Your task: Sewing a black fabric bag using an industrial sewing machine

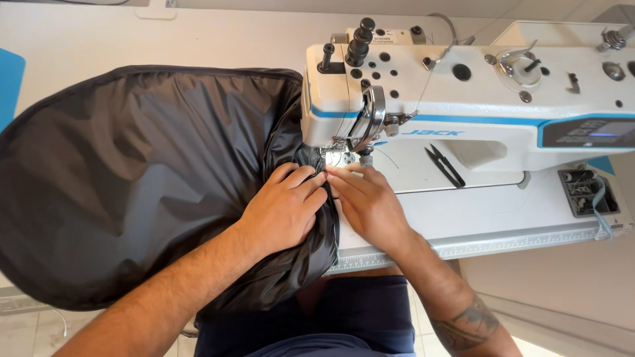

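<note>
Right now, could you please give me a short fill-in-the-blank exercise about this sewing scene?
1. Both hands press the dark ____ fabric near the needle.
2. The sewing machine is mostly ____ with blue stripes.
3. The black thread snips lie to the ____ of the right hand.
4. The left hand rests ____ the fabric.

Missing words: grey; white; right; on

The needle and presser foot sit behind the sewing machine (463, 99) head and the fingers (311, 182) of the left hand, so the stitch point cannot be seen. The dark fabric (132, 178) drops out of sight over the near table (503, 218) edge (under both forearms). The machine's right end runs off frame. Its blue-lit control panel (592, 132) is too small to make out.
</note>
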